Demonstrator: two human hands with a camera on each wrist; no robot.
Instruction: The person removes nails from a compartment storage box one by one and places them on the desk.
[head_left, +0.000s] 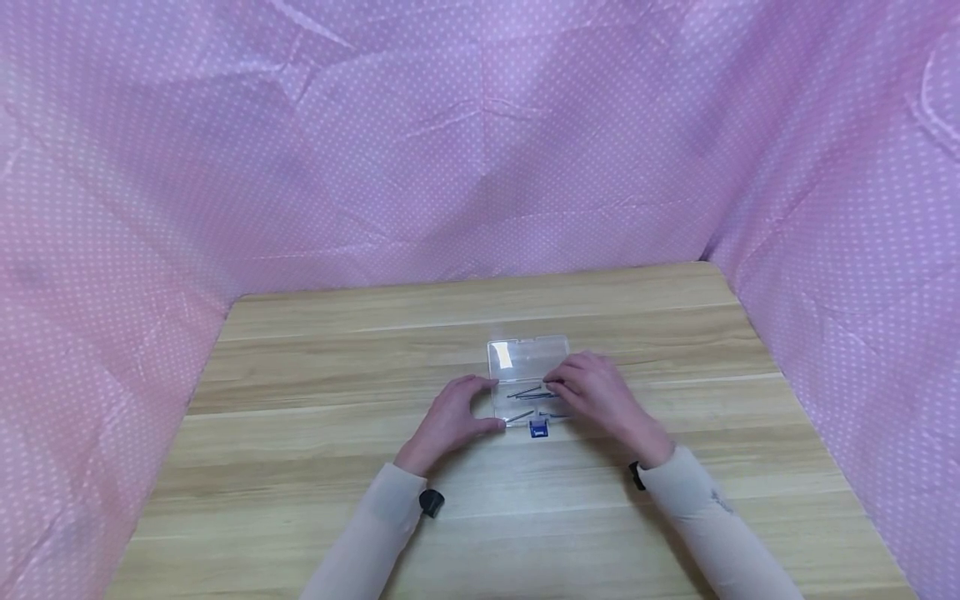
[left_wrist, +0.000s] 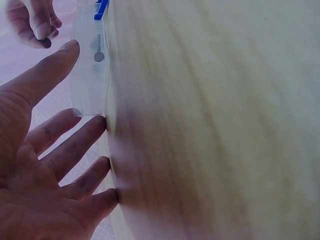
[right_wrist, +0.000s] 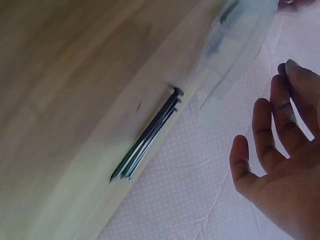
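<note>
A clear plastic box (head_left: 498, 404) lies on the table with its lid (head_left: 525, 358) folded back and a blue latch (head_left: 538, 428) at the front. Several dark nails (head_left: 525, 392) lie inside it. My left hand (head_left: 448, 417) holds the box's left end, thumb at the front corner and index finger near the hinge. Over the box's right half, my right hand (head_left: 596, 396) pinches a nail between thumb and index finger; only its dark end (right_wrist: 282, 69) shows in the right wrist view. A small bunch of nails (right_wrist: 147, 135) rests on the tabletop right of the box.
The wood-grain table (head_left: 337, 367) extends around the box on every side. Pink dotted cloth (head_left: 480, 167) hangs behind and along both sides of the table. Black wrist cameras (head_left: 431, 502) sit at both cuffs.
</note>
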